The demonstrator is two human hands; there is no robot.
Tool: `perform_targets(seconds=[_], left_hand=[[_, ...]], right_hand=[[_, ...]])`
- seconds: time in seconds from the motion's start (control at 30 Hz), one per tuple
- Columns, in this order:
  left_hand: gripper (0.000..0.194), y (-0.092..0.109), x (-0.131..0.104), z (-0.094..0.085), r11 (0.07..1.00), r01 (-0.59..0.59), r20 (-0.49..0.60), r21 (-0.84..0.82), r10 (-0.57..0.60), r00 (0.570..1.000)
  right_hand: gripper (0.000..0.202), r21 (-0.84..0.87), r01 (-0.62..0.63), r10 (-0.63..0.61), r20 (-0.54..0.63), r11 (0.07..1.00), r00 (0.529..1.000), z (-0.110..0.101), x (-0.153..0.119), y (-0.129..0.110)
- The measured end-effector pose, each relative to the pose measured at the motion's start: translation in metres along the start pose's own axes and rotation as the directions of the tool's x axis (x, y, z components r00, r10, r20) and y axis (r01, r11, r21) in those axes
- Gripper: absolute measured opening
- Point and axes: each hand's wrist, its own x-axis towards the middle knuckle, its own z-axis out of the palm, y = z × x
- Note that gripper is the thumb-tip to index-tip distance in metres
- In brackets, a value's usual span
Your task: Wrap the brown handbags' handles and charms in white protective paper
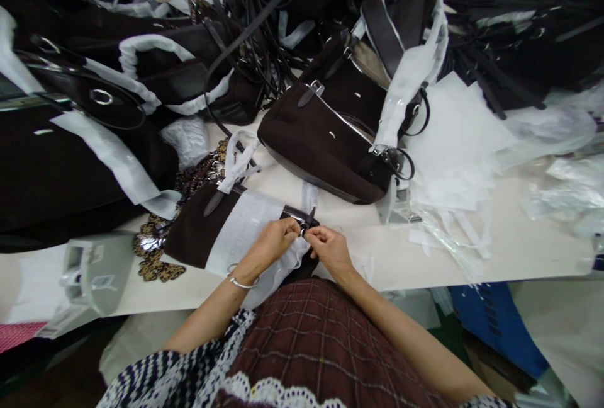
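Note:
A small dark brown handbag (194, 226) lies on the white table (396, 250) right in front of me, with a sheet of white tissue (246, 225) across its middle. My left hand (278, 239) pinches at a small metal buckle (302, 230) on the bag's right end. From the other side, my right hand (329, 249) pinches a dark strap (309, 216) at the same buckle. The fingertips of both hands nearly touch. Exactly what each fingertip grips is partly hidden. White wrapping covers part of the bag's handle (236, 165).
A larger brown handbag (325, 137) stands behind. More dark bags (61, 162) crowd the left. Patterned trinkets (163, 250) lie beside a grey tape dispenser (99, 272). White paper sheets (453, 137) and clear plastic (566, 187) lie at the right.

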Motion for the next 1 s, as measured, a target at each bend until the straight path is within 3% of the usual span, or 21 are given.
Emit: perform_targets(seconds=[0.23,0.37,0.7,0.83,1.0], left_hand=[[0.020,0.004,-0.001,-0.014,0.971,-0.224,0.152,0.083,0.210,0.966],[0.022,0.008,0.004,-0.019,0.951,-0.292,0.239,0.104,0.261,0.935],[0.018,-0.002,0.001,-0.010,0.977,-0.197,0.132,0.078,0.186,0.974],[0.015,0.000,0.001,-0.011,0.968,-0.238,0.136,0.077,0.227,0.965],[0.017,0.001,0.004,-0.011,0.973,-0.227,0.135,0.036,0.220,0.966]], right_hand=[[0.025,0.058,-0.101,0.097,0.067,0.993,0.993,-0.002,0.004,0.000],[0.027,0.077,-0.151,0.144,0.092,0.986,0.985,-0.006,0.004,-0.004],[0.027,0.185,-0.223,0.204,0.115,0.957,0.972,-0.002,0.005,-0.013],[0.037,0.315,-0.313,0.276,0.157,0.896,0.948,-0.001,0.006,-0.013],[0.036,0.433,-0.380,0.348,0.155,0.818,0.925,0.003,0.009,-0.012]])
